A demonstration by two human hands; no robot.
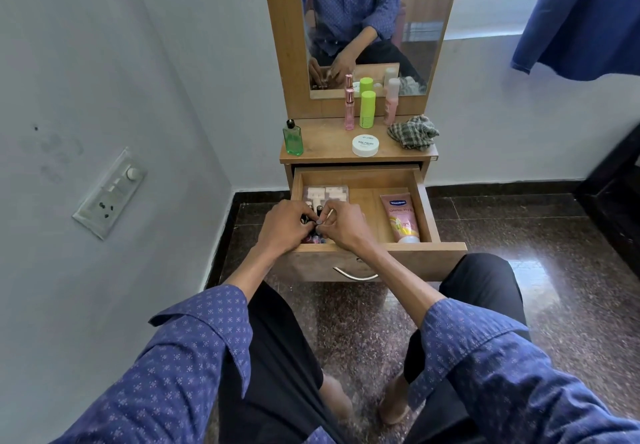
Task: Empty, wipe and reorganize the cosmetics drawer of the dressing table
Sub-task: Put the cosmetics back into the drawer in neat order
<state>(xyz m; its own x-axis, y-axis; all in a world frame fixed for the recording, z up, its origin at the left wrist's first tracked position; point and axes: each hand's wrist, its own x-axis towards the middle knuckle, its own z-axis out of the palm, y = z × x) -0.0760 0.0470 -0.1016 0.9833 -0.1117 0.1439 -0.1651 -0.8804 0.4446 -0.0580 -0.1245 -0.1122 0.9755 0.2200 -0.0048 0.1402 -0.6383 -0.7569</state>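
fingers [313, 224] in open drawer [424, 201], wooden dresser top [329, 147]

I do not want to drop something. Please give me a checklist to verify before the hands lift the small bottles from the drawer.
1. Drawer pulled fully open: ok.
2. Left hand has a grip on the small bottles: ok, fingers curl over them.
3. Right hand grip is firm: cannot tell, it only pinches something small.
4. Free space on the tabletop for them: ok.
5. Cloth ready for wiping: ok, beside the mirror.
6. Drawer emptied: not ok, tube and white packet remain.
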